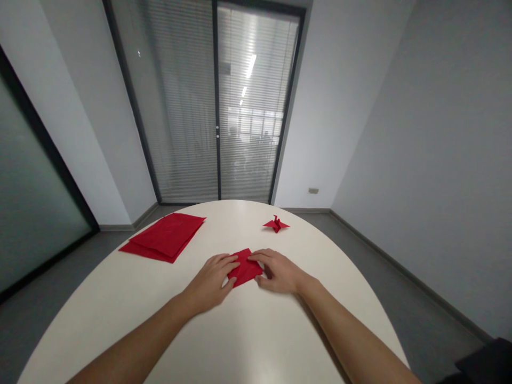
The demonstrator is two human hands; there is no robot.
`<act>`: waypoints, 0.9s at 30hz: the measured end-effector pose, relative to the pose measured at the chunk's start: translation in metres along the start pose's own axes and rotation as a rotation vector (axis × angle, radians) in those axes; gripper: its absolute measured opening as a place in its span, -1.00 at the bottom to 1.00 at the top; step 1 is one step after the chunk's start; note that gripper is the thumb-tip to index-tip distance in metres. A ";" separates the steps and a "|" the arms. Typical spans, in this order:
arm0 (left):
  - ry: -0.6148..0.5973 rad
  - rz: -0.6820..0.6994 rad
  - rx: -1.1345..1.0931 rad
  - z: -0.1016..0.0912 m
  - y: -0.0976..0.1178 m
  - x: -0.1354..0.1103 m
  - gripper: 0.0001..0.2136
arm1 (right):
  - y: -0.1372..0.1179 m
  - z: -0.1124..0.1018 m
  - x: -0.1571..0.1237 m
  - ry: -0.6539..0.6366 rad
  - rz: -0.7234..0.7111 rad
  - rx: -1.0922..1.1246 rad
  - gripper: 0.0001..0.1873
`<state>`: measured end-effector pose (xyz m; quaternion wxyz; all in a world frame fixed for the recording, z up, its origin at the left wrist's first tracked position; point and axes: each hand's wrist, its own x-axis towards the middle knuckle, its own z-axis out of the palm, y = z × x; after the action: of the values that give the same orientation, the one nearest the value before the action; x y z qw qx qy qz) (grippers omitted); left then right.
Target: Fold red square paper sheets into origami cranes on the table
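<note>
A small folded piece of red paper [245, 268] lies on the white table, turned so that a corner points away from me. My left hand [213, 280] holds its left side, with the fingers over the upper left edge and the thumb by the lower corner. On the opposite side, my right hand [278, 271] has its fingertips on the upper right edge and its thumb at the right corner. Both hands curve around the paper and hide parts of its edges. Just beyond my right hand stands a red origami crane [276, 224] with spread wings.
Larger red paper sheets [166, 237] lie overlapping at the table's left far side. The round white table [240, 341] has its curved far edge near a glass partition with blinds [184, 106]. A dark object [486, 365] shows at the lower right, beyond the table.
</note>
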<state>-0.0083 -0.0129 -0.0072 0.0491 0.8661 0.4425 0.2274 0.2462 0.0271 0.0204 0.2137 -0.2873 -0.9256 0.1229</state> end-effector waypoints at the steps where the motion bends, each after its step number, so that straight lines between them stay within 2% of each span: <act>1: 0.002 0.001 -0.005 0.000 0.000 0.000 -0.62 | 0.001 0.000 -0.001 -0.001 0.012 -0.004 -0.46; 6: 0.001 0.007 -0.045 0.000 0.002 0.001 -0.65 | -0.002 -0.002 0.001 0.008 -0.001 -0.008 -0.70; 10: -0.004 0.017 -0.064 0.000 0.002 0.001 -0.65 | -0.005 -0.003 0.003 0.007 -0.013 -0.015 -0.81; 18: -0.003 0.060 -0.106 -0.003 0.005 0.002 -0.64 | -0.004 -0.001 0.004 0.032 0.095 -0.048 -0.74; 27: -0.011 0.116 -0.133 -0.008 0.008 0.001 -0.63 | 0.001 0.007 0.004 0.071 0.133 0.009 -0.66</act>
<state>-0.0051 -0.0178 0.0029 0.0955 0.8865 0.3751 0.2538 0.2404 0.0288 0.0148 0.2391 -0.3515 -0.8956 0.1307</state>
